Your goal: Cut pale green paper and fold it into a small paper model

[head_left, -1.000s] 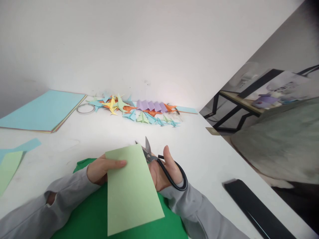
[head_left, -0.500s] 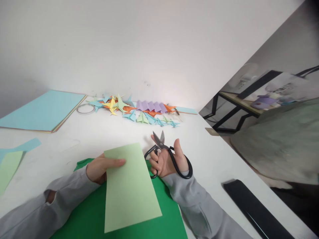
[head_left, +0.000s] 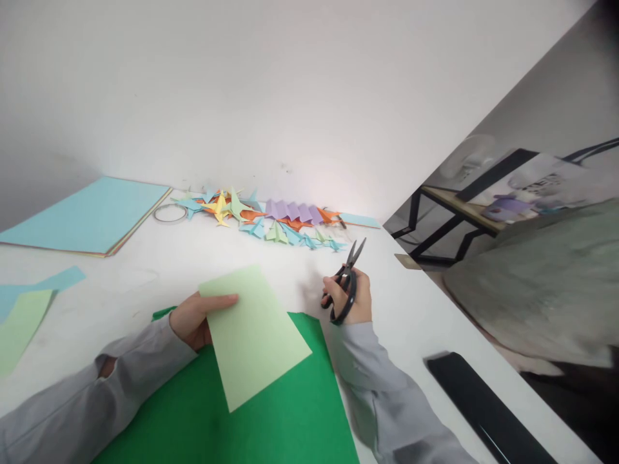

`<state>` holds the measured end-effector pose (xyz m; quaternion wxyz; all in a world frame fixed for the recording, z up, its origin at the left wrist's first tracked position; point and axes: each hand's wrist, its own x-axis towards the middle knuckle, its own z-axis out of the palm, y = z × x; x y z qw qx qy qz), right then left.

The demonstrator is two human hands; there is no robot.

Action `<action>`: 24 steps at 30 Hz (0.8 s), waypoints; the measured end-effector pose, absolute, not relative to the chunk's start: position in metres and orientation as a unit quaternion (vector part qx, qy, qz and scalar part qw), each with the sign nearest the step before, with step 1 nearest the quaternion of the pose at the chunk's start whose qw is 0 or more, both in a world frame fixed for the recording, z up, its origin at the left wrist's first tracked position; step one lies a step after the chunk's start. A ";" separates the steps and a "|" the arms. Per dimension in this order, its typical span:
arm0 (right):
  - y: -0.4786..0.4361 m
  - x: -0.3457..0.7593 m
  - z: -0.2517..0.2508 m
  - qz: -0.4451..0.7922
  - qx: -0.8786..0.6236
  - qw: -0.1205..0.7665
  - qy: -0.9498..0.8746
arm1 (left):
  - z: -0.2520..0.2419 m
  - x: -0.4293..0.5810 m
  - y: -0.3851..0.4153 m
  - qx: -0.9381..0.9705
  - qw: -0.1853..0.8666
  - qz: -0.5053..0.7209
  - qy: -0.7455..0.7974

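My left hand (head_left: 197, 317) grips a light green sheet of paper (head_left: 256, 341) by its left edge, thumb lying on top and fingers hidden beneath. The sheet is held tilted above a green mat (head_left: 271, 419). To the right, my right hand (head_left: 356, 296) is closed round black-handled scissors (head_left: 349, 277). Their blades point up and away, slightly parted, and do not touch the paper.
Folded paper figures (head_left: 278, 222) in several colours lie along the wall. A stack of coloured paper (head_left: 97, 216) and a wire ring (head_left: 170, 212) sit back left. Paper offcuts (head_left: 29, 309) lie at left, a long black object (head_left: 483, 406) at right.
My right hand has moved right and turned over, its fingers closing round the scissors, which earlier hung loosely across the open palm. The green sheet has tilted, its lower edge swinging up and right.
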<state>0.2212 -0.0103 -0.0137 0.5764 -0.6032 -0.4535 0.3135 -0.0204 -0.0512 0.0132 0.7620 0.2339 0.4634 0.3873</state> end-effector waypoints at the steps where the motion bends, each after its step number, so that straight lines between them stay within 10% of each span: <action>1: -0.010 0.224 -0.015 0.259 -0.635 0.558 -0.468 | 0.013 -0.021 -0.051 0.237 0.759 0.393 0.461; 12: 0.000 0.242 -0.007 0.086 -0.876 0.151 -0.450 | 0.011 -0.024 -0.051 0.242 0.743 0.423 0.458; 24: -0.004 0.238 -0.016 0.073 -0.871 0.158 -0.460 | 0.013 -0.023 -0.052 0.263 0.724 0.424 0.477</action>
